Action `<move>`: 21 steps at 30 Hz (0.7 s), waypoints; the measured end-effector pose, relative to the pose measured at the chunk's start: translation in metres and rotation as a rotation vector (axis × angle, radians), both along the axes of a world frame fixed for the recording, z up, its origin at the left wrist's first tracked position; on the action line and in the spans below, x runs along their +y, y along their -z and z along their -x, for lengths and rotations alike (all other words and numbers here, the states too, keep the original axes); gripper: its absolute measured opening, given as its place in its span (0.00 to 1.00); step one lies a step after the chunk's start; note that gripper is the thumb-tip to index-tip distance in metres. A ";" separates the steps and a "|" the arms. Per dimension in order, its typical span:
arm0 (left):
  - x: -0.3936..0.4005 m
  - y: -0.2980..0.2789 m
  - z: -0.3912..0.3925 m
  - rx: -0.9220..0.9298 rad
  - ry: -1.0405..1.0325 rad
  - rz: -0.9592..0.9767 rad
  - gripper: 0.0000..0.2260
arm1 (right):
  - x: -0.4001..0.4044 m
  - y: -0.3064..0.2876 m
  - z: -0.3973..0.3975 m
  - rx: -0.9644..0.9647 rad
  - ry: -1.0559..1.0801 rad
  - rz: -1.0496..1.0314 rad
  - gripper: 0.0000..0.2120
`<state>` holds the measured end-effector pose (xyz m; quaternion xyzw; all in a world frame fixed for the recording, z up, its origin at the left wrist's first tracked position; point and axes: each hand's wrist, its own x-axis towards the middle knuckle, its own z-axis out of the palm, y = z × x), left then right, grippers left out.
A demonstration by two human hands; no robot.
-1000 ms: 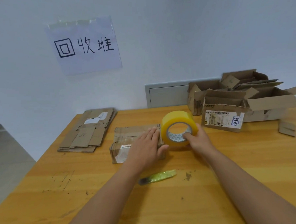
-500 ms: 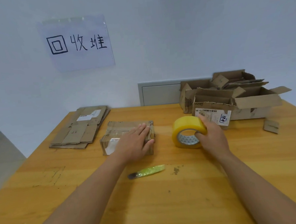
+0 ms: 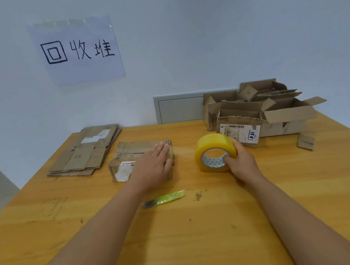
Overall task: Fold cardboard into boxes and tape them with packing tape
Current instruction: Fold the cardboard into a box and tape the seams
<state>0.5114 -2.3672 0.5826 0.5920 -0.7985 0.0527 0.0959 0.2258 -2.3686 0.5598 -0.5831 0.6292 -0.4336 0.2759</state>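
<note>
- Nearest on the worktop (image 3: 216, 241) lies a green-handled cutter (image 3: 164, 198), untouched, just short of the gap between the two forearms, its long axis running left to right with the dark blade end toward the left.
- Beyond it, the left hand (image 3: 151, 168) rests palm down on the small folded box (image 3: 140, 161), fingers (image 3: 160, 148) straight and together, pressing on the right half of the lid rather than curling round anything.
- The right hand (image 3: 242, 162) grips the tape roll (image 3: 214, 152): a finger is hooked inside the core and the other fingers wrap over the yellow outer face. The roll stands tilted on its edge, its open core facing the camera.
- The relation that matters: the roll sits to the right of the box, apart from it, with bare worktop between. A faint sheen seems to span that gap, but whether a strip of tape is stretched there I cannot tell.
- The box's long side runs left to right, so a strip would likely follow that axis; the cutter lies nearer the left hand.
- Farther left, a flat cardboard stack (image 3: 86, 151) waits unfolded.
- Far right, open boxes (image 3: 260, 113) are piled against the wall.
</note>
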 end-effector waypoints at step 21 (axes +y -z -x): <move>0.003 -0.002 0.002 0.040 -0.026 -0.007 0.23 | 0.053 -0.013 -0.019 0.517 0.124 0.703 0.17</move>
